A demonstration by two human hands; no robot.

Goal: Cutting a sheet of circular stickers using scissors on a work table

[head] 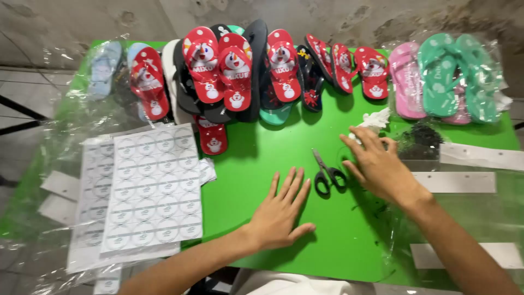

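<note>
Left hand [281, 210]: flat on green table [338, 246], fingers spread, empty. Right hand [376, 164]: fingers splayed, resting on clear plastic. Scissors [326, 173]: lay shut between both hands, just beside each. Sticker sheets [153, 191] at left; sandals [234, 71] lined the far edge; bare table lay near the front edge.

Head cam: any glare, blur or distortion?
Head view: glare on the clear plastic sheeting at left; soft shadows under the left hand and right hand; scissors sharp; table edges bow from wide-angle distortion.
</note>
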